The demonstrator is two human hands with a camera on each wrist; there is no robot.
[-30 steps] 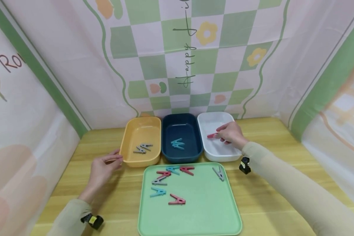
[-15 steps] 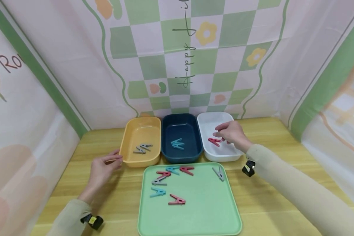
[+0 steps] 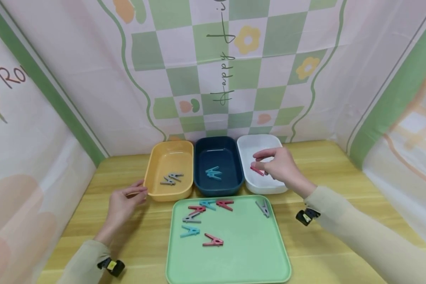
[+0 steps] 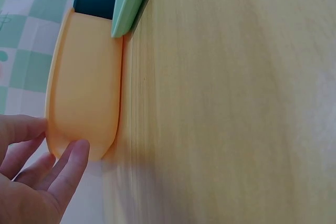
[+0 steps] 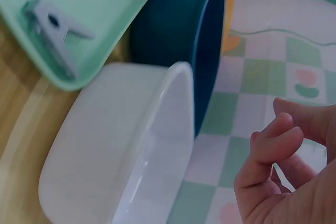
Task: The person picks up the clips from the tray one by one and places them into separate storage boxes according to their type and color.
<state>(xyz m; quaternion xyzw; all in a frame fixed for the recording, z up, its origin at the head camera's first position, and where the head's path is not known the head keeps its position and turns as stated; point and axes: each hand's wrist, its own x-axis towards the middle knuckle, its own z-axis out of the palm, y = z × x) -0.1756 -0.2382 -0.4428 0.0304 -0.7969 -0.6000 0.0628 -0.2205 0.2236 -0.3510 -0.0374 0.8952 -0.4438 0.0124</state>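
Note:
My right hand (image 3: pixel 280 167) is over the white bin (image 3: pixel 246 144), thumb and fingers loosely bent with nothing between them, as the right wrist view also shows. Below the fingers a red clothespin (image 3: pixel 257 170) lies in that bin, partly hidden by the hand. At the yellow bin (image 3: pixel 168 196), my left hand (image 3: pixel 126 201) touches the near left corner with extended fingertips (image 4: pixel 80 149). Grey clothespins (image 3: pixel 168 180) lie inside the yellow bin. The dark blue bin (image 3: pixel 218 152) between the others holds light blue clothespins (image 3: pixel 213 173).
In front of the bins lies a green tray (image 3: pixel 248 256). Scattered on it are red clothespins (image 3: pixel 214 241), light blue clothespins (image 3: pixel 190 231) and grey clothespins (image 3: pixel 265 210). The wooden table (image 3: pixel 323 244) ends at a patterned cloth (image 3: pixel 213 71) behind the bins.
My right hand has let go of the red clothespin, which now lies in the white bin, and has risen and drawn back slightly. The left hand has stayed at the yellow bin.

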